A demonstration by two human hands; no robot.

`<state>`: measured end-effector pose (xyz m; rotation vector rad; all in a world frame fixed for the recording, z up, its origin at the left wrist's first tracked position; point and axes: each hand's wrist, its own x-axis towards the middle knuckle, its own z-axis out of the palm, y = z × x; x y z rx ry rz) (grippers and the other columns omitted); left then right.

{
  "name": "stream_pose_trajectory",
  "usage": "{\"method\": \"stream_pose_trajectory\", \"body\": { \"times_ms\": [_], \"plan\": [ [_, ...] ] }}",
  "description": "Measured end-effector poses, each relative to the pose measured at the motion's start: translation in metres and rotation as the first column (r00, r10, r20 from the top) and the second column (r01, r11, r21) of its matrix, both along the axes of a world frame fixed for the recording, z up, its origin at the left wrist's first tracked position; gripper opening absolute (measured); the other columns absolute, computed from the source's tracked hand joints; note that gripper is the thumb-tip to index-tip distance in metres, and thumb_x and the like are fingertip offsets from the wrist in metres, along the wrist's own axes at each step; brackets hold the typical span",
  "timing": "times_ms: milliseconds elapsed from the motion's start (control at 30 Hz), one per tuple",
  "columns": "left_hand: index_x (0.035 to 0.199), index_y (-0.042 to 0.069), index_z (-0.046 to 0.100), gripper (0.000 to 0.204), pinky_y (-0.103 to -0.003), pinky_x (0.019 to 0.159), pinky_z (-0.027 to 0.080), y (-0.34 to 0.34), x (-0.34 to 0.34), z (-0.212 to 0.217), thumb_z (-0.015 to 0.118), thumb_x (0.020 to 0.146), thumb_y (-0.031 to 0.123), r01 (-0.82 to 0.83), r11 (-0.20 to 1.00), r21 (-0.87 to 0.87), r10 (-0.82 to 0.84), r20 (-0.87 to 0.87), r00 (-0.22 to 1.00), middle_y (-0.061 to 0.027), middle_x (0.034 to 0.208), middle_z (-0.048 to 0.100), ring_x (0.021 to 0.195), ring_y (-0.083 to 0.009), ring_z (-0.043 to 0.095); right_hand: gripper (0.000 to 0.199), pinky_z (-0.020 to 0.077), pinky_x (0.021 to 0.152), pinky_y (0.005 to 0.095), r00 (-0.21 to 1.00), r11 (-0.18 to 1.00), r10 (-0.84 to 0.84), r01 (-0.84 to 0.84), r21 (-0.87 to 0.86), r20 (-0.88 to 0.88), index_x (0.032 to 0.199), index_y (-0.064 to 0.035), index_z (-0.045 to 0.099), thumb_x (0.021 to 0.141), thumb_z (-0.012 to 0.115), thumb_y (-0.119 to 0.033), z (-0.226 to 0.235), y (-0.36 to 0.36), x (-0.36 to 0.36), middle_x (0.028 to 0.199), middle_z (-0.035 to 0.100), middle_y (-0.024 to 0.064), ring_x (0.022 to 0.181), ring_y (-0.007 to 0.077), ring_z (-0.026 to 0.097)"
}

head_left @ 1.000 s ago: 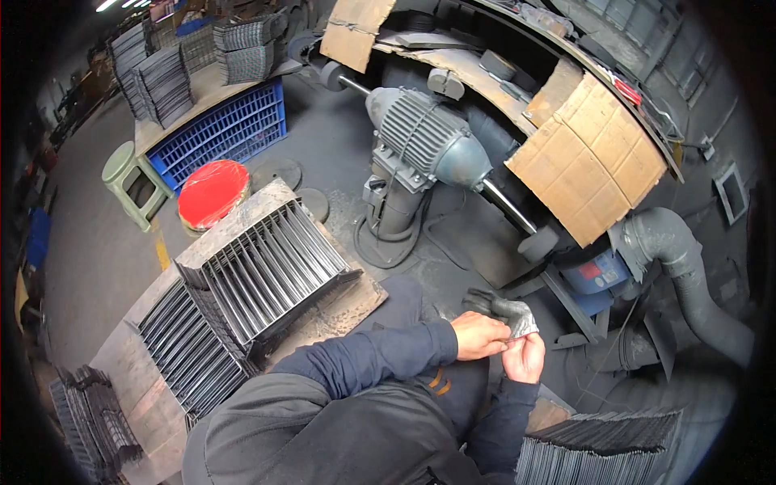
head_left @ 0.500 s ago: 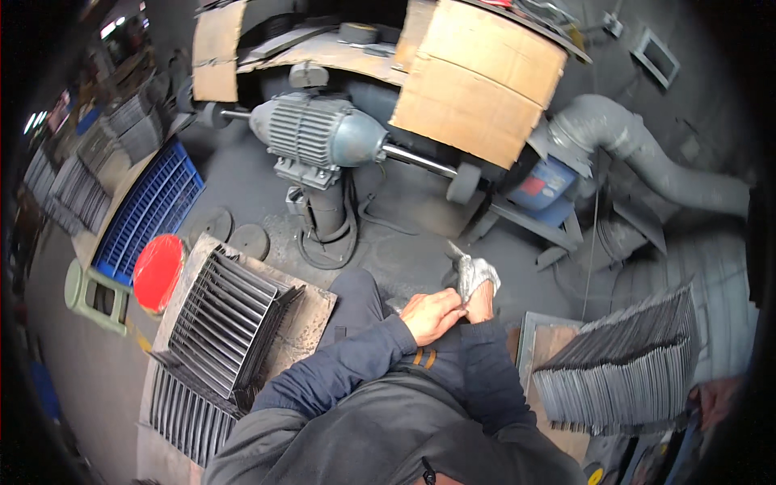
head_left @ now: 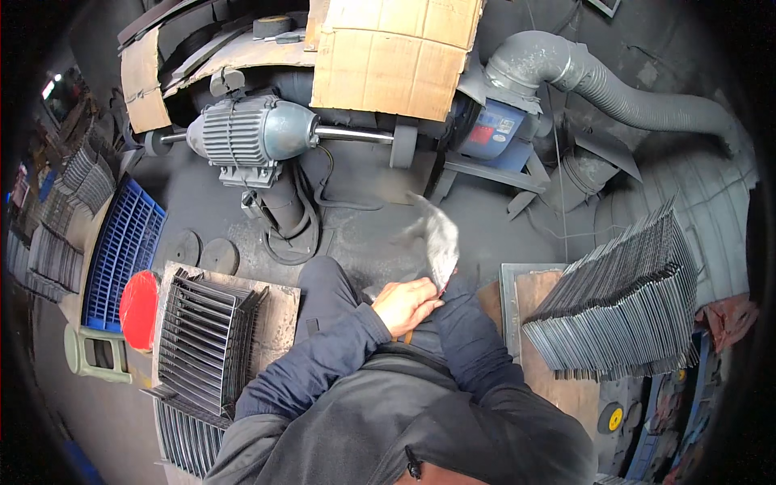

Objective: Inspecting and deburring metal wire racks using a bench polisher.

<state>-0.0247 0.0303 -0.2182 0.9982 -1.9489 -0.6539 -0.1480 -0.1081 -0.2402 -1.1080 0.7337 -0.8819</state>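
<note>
A whitish-grey glove (head_left: 440,242) covers my right hand (head_left: 437,236), which is raised in front of my lap. Blurred by motion, its fingers look stretched out and apart. My bare left hand (head_left: 406,305) reaches across to the right wrist, its fingers closed on the glove's cuff. Left of my knee, dark slatted metal grates (head_left: 194,347) are stacked on a board. A tall pile of thin grey metal grates (head_left: 614,311) leans at my right side. Neither hand touches these piles.
Ahead stands a motor (head_left: 255,129) with a wheel (head_left: 403,143) on its shaft, under a cardboard sheet (head_left: 396,56). A blue blower (head_left: 491,129) joins a fat grey duct (head_left: 630,109). A red round stool top (head_left: 140,310) and blue plastic crate (head_left: 123,255) are at left.
The view has swung right, shifting the surroundings left. My gloved right hand now points farther up and is more blurred; the bare wrist is now mostly covered. My left hand stays at the cuff.
</note>
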Motion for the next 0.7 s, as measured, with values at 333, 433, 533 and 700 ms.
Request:
{"method": "stream_pose_trajectory", "body": {
  "times_ms": [333, 433, 533, 700],
  "plan": [
    [0.091, 0.004, 0.06, 0.018, -0.042, 0.063, 0.053, -0.006, 0.009, 0.015, 0.073, 0.097, 0.015, -0.026, 0.989, -0.144, 0.03, 0.027, 0.999, -0.0127, 0.088, 0.062, 0.073, -0.0352, 0.067, 0.045, 0.0541, 0.107, 0.0463, 0.882, 0.995, 0.049, -0.082, 0.051, 0.47, 0.144, 0.0001, 0.059, 0.106, 0.062, -0.023, 0.03, -0.003, 0.01, 0.138, 0.065, 0.0136, 0.13, 0.0313, 0.063],
    [0.093, 0.004, 0.063, 0.018, -0.042, 0.065, 0.053, -0.006, 0.019, 0.027, 0.075, 0.095, 0.017, -0.135, 0.985, -0.107, 0.142, 0.066, 0.988, -0.0132, 0.087, 0.063, 0.075, -0.0364, 0.067, 0.031, 0.059, 0.09, 0.0366, 0.974, 0.972, -0.191, 0.205, -0.114, 0.119, 0.122, -0.0043, 0.072, 0.101, 0.069, -0.027, 0.076, 0.001, 0.031, 0.112, 0.076, 0.0093, 0.105, 0.0259, 0.073],
    [0.097, 0.004, 0.066, 0.015, -0.036, 0.062, 0.053, -0.002, 0.023, 0.036, 0.078, 0.094, 0.012, -0.233, 0.97, -0.075, 0.24, 0.11, 0.965, -0.0103, 0.084, 0.066, 0.067, -0.0267, 0.067, 0.029, 0.0602, 0.079, 0.043, 0.518, 0.485, -0.659, -0.262, -0.834, -0.546, 0.102, -0.0057, 0.079, 0.096, 0.073, -0.033, 0.069, -0.014, 0.033, 0.097, 0.078, 0.019, 0.088, 0.0326, 0.077],
    [0.117, 0.0, 0.068, 0.03, -0.027, 0.065, 0.053, -0.012, 0.015, 0.034, 0.079, 0.09, 0.001, -0.485, 0.873, -0.043, 0.472, -0.167, 0.865, -0.0073, 0.092, 0.074, 0.073, -0.013, 0.068, 0.025, 0.0593, 0.078, 0.0475, 0.136, 0.48, -0.457, -0.794, -0.372, -0.879, 0.091, -0.0135, 0.082, 0.092, 0.067, -0.033, 0.029, -0.029, 0.042, 0.093, 0.081, 0.0104, 0.09, 0.0325, 0.078]
  ]
}}
